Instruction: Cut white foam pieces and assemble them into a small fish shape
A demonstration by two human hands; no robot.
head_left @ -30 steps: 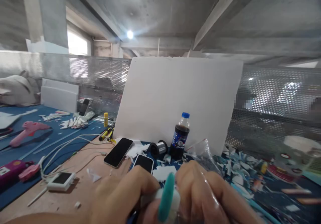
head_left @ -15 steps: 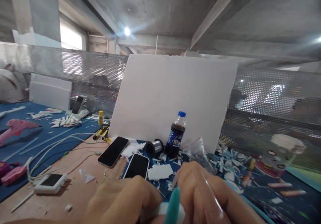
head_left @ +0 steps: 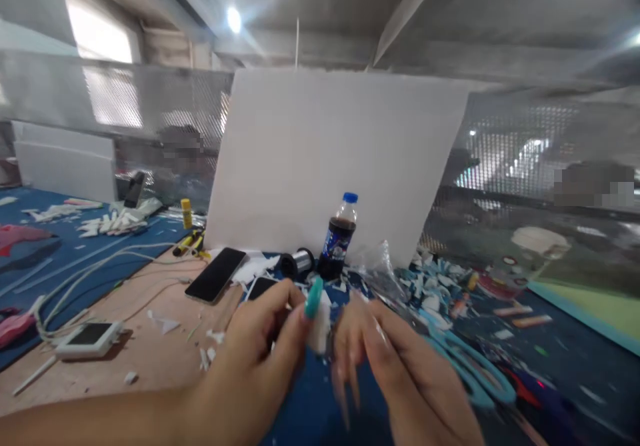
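Note:
My left hand point(head_left: 265, 346) pinches a small white foam piece point(head_left: 320, 333) between thumb and fingers; a long teal nail shows on the thumb. Close beside it, on the right, is my right hand point(head_left: 395, 359), apart from the piece. Its long-nailed fingers are bent and smeared by motion, so whether they hold anything is unclear. Under the hands lies a dark blue mat point(head_left: 320, 393) with white scraps. Light blue scissors handles point(head_left: 470, 366) lie right of my right hand. A phone point(head_left: 260, 287) is partly hidden behind my left hand.
A cola bottle point(head_left: 339, 239) and wire spool point(head_left: 297, 263) stand before a leaning white board point(head_left: 340, 159). Left are a black phone point(head_left: 216, 275), cables point(head_left: 110, 266), a small white device point(head_left: 90, 339) and a glue stick point(head_left: 186, 213). Foam scraps point(head_left: 435, 279) pile up on the right.
My hands have risen and moved apart; the white piece stays in my left hand. The view has tilted down and shifted, bringing the scissors handles into sight.

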